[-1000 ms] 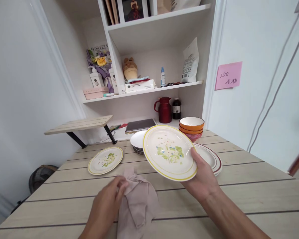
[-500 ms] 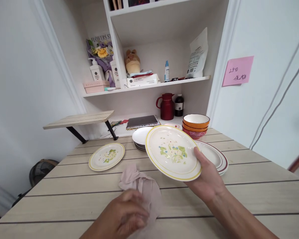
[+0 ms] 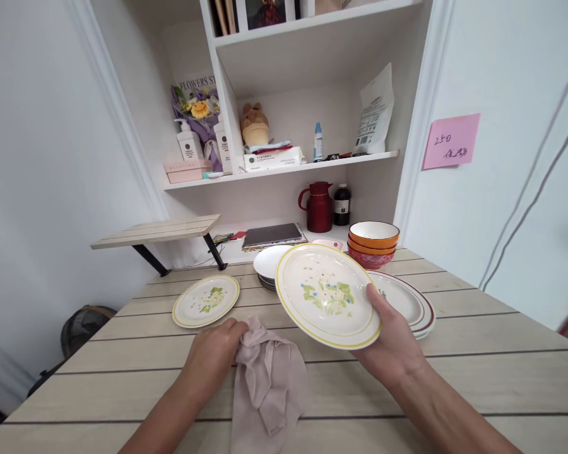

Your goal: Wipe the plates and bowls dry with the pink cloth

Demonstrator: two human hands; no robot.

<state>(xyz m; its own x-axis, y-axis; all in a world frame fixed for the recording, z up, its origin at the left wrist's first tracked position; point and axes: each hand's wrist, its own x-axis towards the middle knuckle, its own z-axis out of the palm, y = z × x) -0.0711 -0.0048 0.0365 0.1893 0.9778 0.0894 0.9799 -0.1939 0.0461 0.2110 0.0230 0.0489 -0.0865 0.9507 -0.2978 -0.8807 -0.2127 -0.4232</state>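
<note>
My right hand [image 3: 392,340] grips the near rim of a cream plate [image 3: 324,293] with a yellow edge and a flower print, holding it tilted above the wooden table [image 3: 478,372]. My left hand [image 3: 213,359] is closed on a crumpled beige cloth [image 3: 269,384] that lies on the table just below and left of the plate. A smaller matching flower plate [image 3: 206,301] rests flat on the table to the left.
Behind the held plate stand a stack of white plates [image 3: 266,265], red-rimmed plates [image 3: 414,306] and stacked orange and pink bowls [image 3: 373,243]. The white shelf unit holds a red jug [image 3: 318,207], a dark bottle [image 3: 341,205] and a laptop [image 3: 272,234]. A pink note [image 3: 450,140] hangs on the right wall.
My left hand moved from the near table edge forward and left, and now grips the cloth's upper end. The held plate stayed almost in place.
</note>
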